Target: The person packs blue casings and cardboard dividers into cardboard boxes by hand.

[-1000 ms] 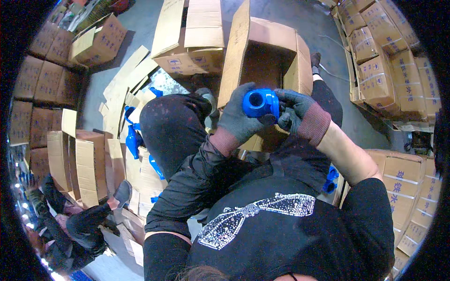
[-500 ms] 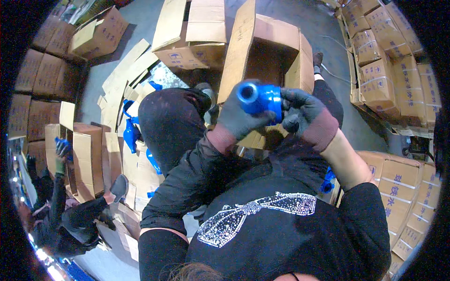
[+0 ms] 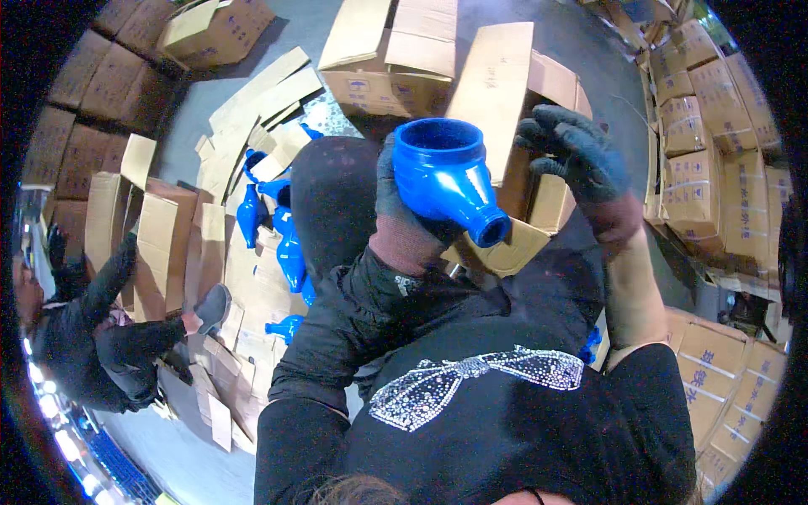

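A glossy blue water meter body (image 3: pixel 438 178) is in my gloved left hand (image 3: pixel 389 200), which wraps round its left side. Its wide round mouth faces up, and a narrow pipe end points down to the right. To the right of it, my gloved right hand (image 3: pixel 582 156) is raised with fingers apart, holding nothing and not touching the body. Beneath both hands stands an open cardboard box (image 3: pixel 551 206) with its flaps up; the held body and my hands hide part of its inside.
Several blue meter bodies (image 3: pixel 288 257) lie on flattened cardboard (image 3: pixel 244 295) to my left. Another open carton (image 3: pixel 387 88) stands ahead. Stacked cartons (image 3: pixel 694 198) line the right side. A co-worker (image 3: pixel 105 345) sits at far left beside an open box (image 3: pixel 160 248).
The meter body has turned, bringing its wide mouth upward and its pipe end toward the lower right. My right hand has let go and moved away to the right. The view has shifted.
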Action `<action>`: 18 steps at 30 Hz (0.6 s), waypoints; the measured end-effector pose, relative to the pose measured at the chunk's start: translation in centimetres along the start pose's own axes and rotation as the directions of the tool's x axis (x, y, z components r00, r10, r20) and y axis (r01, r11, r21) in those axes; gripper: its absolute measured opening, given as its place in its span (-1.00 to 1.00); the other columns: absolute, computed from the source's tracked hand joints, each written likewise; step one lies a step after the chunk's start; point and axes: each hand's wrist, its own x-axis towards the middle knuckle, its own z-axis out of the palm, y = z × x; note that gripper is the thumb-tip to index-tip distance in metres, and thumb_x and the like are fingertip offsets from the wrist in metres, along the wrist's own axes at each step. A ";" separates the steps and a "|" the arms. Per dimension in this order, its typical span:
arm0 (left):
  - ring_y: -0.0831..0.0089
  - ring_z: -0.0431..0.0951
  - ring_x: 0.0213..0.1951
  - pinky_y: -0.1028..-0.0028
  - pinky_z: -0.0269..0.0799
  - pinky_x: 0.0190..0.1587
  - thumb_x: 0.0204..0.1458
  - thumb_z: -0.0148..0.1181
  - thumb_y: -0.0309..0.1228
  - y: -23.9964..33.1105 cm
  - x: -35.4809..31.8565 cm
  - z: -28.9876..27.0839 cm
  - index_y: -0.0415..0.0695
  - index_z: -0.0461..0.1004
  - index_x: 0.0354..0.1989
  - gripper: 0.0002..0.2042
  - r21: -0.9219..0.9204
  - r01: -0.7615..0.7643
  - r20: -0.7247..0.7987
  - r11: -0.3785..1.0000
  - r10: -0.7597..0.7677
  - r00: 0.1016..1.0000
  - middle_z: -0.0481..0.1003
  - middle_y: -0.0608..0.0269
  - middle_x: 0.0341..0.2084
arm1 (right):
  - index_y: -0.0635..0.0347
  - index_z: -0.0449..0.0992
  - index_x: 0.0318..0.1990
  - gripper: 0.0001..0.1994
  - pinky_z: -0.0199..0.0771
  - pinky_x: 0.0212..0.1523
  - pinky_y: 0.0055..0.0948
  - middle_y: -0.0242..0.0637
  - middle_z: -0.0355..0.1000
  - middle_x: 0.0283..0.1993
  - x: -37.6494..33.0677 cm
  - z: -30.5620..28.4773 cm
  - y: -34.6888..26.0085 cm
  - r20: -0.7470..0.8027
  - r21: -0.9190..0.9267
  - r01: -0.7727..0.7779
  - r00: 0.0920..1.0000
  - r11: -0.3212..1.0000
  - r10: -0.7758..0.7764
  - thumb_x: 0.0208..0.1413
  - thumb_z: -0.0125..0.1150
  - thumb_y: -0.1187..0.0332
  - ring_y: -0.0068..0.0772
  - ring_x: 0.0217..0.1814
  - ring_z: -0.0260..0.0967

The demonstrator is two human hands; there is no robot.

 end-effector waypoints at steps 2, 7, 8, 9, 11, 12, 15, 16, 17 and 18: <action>0.01 0.43 -0.14 0.02 0.37 -0.08 -0.04 -0.22 0.26 1.1 -0.1 -1.1 -0.19 0.25 0.04 -0.27 -0.116 0.092 0.172 0.989 -0.071 0.983 0.40 -0.06 -0.14 | 0.25 0.33 0.06 -0.63 0.36 -0.02 -0.40 -0.14 0.39 0.01 1.6 -0.9 2.5 0.004 -0.148 0.011 1.000 0.989 -0.011 0.15 -0.03 0.25 -0.30 0.03 0.36; 0.05 0.45 -0.23 0.05 0.42 -0.20 0.00 -0.25 0.20 3.4 -3.2 0.5 -0.24 0.29 0.00 -0.30 -0.043 -0.127 0.153 0.991 0.132 0.979 0.42 -0.08 -0.24 | 0.28 0.34 0.04 -0.61 0.19 0.14 -0.43 -0.09 0.34 0.05 4.2 -7.7 11.2 -0.243 -0.746 -0.023 0.940 0.665 -0.240 0.12 0.02 0.24 -0.22 0.14 0.23; 0.05 0.45 -0.22 0.05 0.43 -0.19 -0.01 -0.25 0.21 4.4 -4.3 0.4 -0.24 0.29 0.00 -0.30 -0.016 -0.180 0.103 0.984 0.180 0.978 0.42 -0.08 -0.23 | 0.27 0.33 0.05 -0.59 0.15 0.17 -0.41 -0.06 0.32 0.07 4.3 -9.2 13.1 -0.329 -0.779 -0.135 0.920 0.612 -0.215 0.10 0.05 0.24 -0.21 0.16 0.20; 0.05 0.46 -0.21 0.06 0.43 -0.18 -0.01 -0.25 0.23 5.4 -5.5 0.4 -0.25 0.30 -0.01 -0.29 0.015 -0.237 0.053 0.971 0.236 0.970 0.43 -0.08 -0.22 | 0.26 0.32 0.07 -0.57 0.11 0.20 -0.40 -0.03 0.29 0.09 4.0 -11.7 15.7 -0.406 -0.798 -0.240 0.892 0.553 -0.199 0.07 0.08 0.24 -0.19 0.18 0.17; 0.02 0.44 -0.11 0.02 0.38 -0.06 -0.05 -0.20 0.28 6.7 -9.1 0.5 -0.23 0.28 0.05 -0.23 0.050 -0.425 0.070 0.904 0.421 0.904 0.41 -0.09 -0.12 | 0.36 0.36 -0.01 -0.48 0.47 -0.30 -0.41 -0.14 0.43 -0.33 1.9 -15.2 21.0 -0.631 -0.587 -0.431 0.774 0.685 -0.054 -0.09 0.27 0.20 -0.36 -0.30 0.42; 0.04 0.46 -0.14 0.10 0.43 -0.10 -0.02 -0.16 0.23 7.7 -9.9 0.7 -0.22 0.27 0.05 -0.28 0.154 -0.506 0.053 0.849 0.504 0.862 0.40 -0.07 -0.09 | 0.34 0.42 -0.13 -0.55 0.40 -0.54 -0.49 -0.27 0.39 -0.48 0.1 -20.4 23.4 -0.572 -0.420 -0.444 0.807 0.792 0.149 -0.12 0.30 0.19 -0.51 -0.52 0.36; 0.11 0.47 -0.12 0.17 0.43 -0.06 0.04 -0.14 0.13 12.3 -14.6 -2.4 -0.20 0.29 0.04 -0.38 0.256 -0.702 -0.159 0.664 0.745 0.647 0.38 -0.01 -0.04 | 0.24 0.47 -0.26 -0.65 0.40 -0.42 -0.41 -0.34 0.40 -0.45 -1.3 -21.5 28.5 -0.527 -0.298 -0.558 0.773 0.775 0.354 -0.08 0.25 0.15 -0.47 -0.46 0.36; 0.14 0.43 -0.05 0.13 0.32 0.05 0.05 -0.13 0.09 14.4 -16.1 -3.7 -0.16 0.29 0.07 -0.41 0.354 -0.675 -0.117 0.648 0.747 0.655 0.37 0.03 0.00 | 0.24 0.47 -0.26 -0.65 0.40 -0.42 -0.41 -0.34 0.40 -0.45 -1.7 -23.0 28.9 -0.509 -0.310 -0.552 0.784 0.774 0.355 -0.08 0.25 0.15 -0.47 -0.46 0.36; 0.15 0.39 0.01 0.13 0.21 0.15 0.05 -0.12 0.06 15.3 -17.0 -4.5 -0.15 0.28 0.08 -0.43 0.337 -0.682 -0.167 0.649 0.754 0.635 0.35 0.05 0.03 | 0.12 0.50 -0.29 -0.71 0.39 -0.41 -0.37 -0.31 0.43 -0.45 -2.0 -26.9 29.4 -0.326 -0.702 -0.422 0.907 0.574 0.268 -0.07 0.19 0.12 -0.40 -0.44 0.39; 0.18 0.41 -0.02 0.17 0.29 0.08 0.03 0.01 -0.01 16.9 -18.5 -7.2 -0.19 0.33 0.03 -0.47 0.342 -0.663 -0.214 0.666 0.742 0.635 0.41 0.08 -0.04 | 0.00 0.54 -0.31 -0.76 0.38 -0.39 -0.34 -0.28 0.47 -0.45 -1.5 -28.8 29.8 -0.087 -0.946 -0.164 0.960 0.281 0.267 -0.05 0.13 0.10 -0.33 -0.42 0.42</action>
